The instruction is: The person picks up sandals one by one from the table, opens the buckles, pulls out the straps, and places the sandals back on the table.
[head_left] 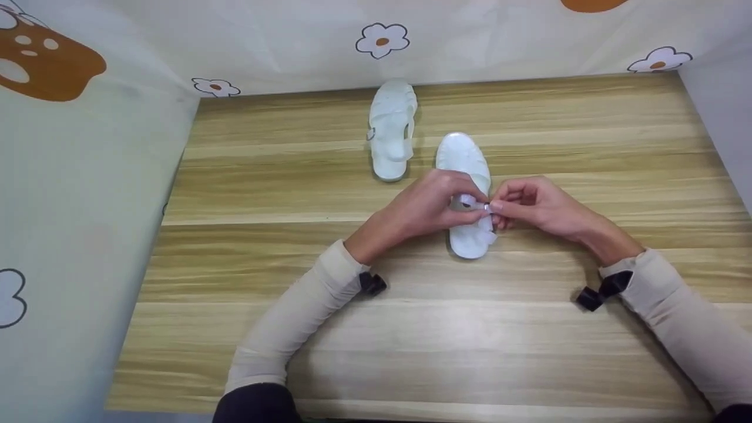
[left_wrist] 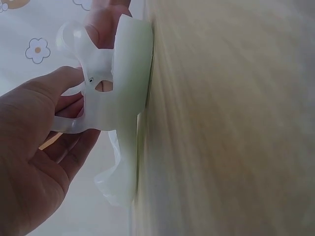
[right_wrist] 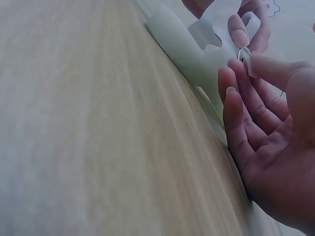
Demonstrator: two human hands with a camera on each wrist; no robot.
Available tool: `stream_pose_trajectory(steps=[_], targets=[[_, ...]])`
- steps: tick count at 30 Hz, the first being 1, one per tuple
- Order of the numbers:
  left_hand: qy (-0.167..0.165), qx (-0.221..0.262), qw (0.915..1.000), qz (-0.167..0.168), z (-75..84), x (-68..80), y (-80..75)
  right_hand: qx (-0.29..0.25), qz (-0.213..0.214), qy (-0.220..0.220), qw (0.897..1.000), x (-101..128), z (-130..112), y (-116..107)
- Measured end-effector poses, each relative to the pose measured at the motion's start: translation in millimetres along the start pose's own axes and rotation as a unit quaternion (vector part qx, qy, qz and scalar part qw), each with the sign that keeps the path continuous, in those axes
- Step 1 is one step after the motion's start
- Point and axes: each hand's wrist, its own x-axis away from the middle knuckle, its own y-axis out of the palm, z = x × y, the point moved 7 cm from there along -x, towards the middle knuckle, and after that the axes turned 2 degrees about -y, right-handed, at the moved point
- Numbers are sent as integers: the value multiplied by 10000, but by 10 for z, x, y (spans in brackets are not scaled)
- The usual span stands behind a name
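A white sandal (head_left: 461, 154) lies sole down on the wooden table, toe pointing away from me. My left hand (head_left: 432, 202) reaches over it from the left and pinches its ankle strap (head_left: 468, 200) between thumb and fingers. From the right, my right hand (head_left: 543, 208) pinches the strap's tip at a small metal buckle (right_wrist: 241, 53), close to my left fingertips. In the left wrist view the sandal's thick sole (left_wrist: 133, 69) stays against the table. My fingers partly hide how the strap passes through the buckle.
A second white sandal (head_left: 390, 117) lies farther back to the left, near the flower-print cloth (head_left: 305, 53) behind the table. Grey-white panels flank the wooden table (head_left: 264, 176). A dark wrist mount (head_left: 599, 291) sits on each sleeve.
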Motion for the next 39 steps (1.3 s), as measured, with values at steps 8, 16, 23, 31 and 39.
stream_pose_trajectory(steps=[8,16,23,31,39], targets=[[-14,2,10000,42,-13,-2,-5,-154,-278,-179,9993,19,-46,4],[30,101,9999,-23,-6,1,0,-427,-215,-201,9987,20,-34,19],[17,36,10000,-23,2,11,-9,-339,-23,23,9994,3,11,7],[-6,4,10000,7,5,4,4,-346,123,126,9992,-4,25,-13],[35,119,9999,65,19,-9,23,-277,225,71,9993,-1,28,-13]])
